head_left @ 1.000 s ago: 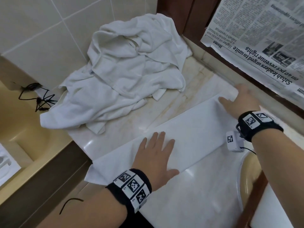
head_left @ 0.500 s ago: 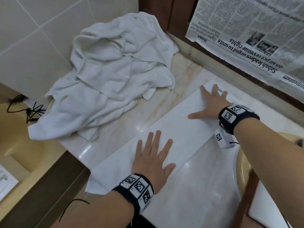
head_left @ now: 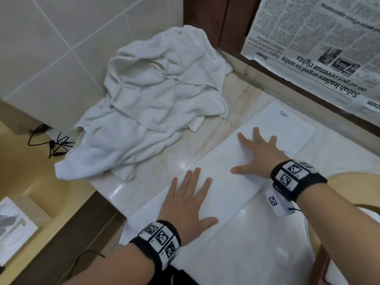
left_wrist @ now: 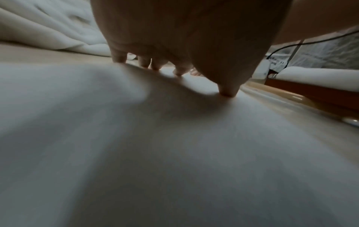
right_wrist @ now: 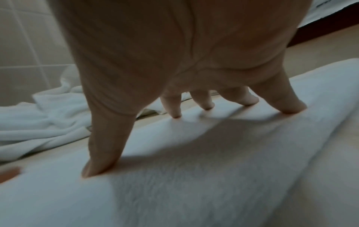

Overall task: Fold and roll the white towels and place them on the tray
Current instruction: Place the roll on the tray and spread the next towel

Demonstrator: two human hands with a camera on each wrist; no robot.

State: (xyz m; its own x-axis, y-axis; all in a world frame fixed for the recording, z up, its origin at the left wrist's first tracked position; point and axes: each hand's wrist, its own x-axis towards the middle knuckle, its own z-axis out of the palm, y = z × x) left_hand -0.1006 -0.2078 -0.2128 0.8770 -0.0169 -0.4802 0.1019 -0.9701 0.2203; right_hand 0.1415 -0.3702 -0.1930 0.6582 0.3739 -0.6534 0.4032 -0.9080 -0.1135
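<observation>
Yellow-beige basin ledge [head_left: 24, 177] at far left, a tangle of black cable [head_left: 51, 144] lying at the foot of the cream tiled wall [head_left: 61, 48]. Pale glossy marble countertop [head_left: 144, 182] bearing a crumpled heap of white towels [head_left: 156, 103] against the wall corner. Long folded white towel strip [head_left: 226, 177], flat, running diagonally across the counter. Left hand [head_left: 190, 204], fingers spread wide, palm down on the strip's near part. Right hand [head_left: 259, 155], fingers likewise splayed, pressing the strip further along, just beside the left. Sheet of upside-down newspaper [head_left: 320, 44] hanging on the dark wooden frame [head_left: 207, 19] at right.
</observation>
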